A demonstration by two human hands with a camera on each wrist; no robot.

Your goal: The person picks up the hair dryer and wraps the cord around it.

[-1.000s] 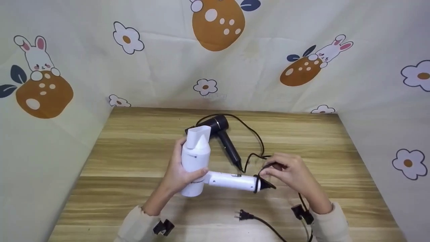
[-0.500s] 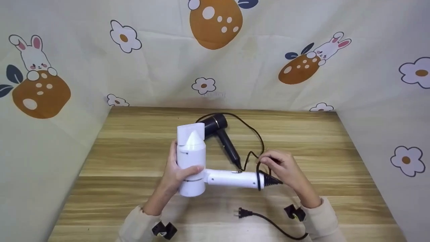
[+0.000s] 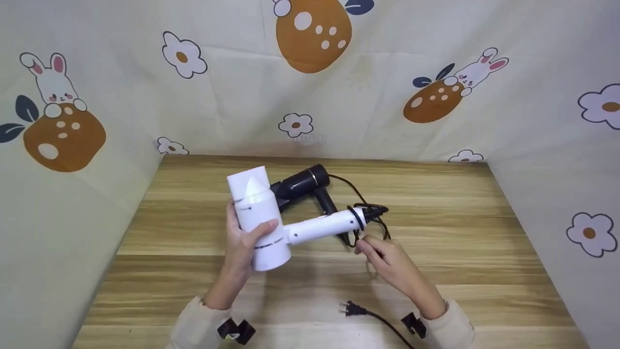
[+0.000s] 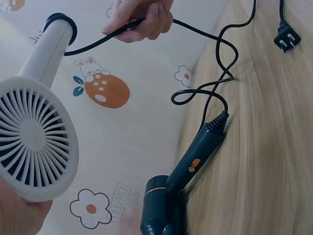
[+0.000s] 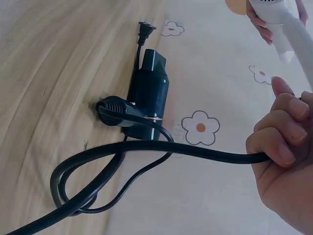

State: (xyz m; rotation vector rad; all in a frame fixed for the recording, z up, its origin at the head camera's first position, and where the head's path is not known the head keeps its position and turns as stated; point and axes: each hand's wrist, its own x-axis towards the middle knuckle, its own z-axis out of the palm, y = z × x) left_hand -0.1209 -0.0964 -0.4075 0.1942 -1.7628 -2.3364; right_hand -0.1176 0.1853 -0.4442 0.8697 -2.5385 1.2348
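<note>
Above the table (image 3: 474, 252), left grip (image 3: 244, 245) curled round white hairdryer (image 3: 259, 208), right grip (image 3: 390, 259) round cord (image 5: 210, 153)

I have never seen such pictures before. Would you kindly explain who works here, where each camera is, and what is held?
There is no robot: a person works with two bare hands. The wide picture comes from a head-worn camera; the other two, from the left and right wrists. The left hand grips a white hair dryer by its body; the right hand holds a black cord looped around that dryer's handle. On the wooden table lie a black hair dryer and a two-pin plug.
</note>
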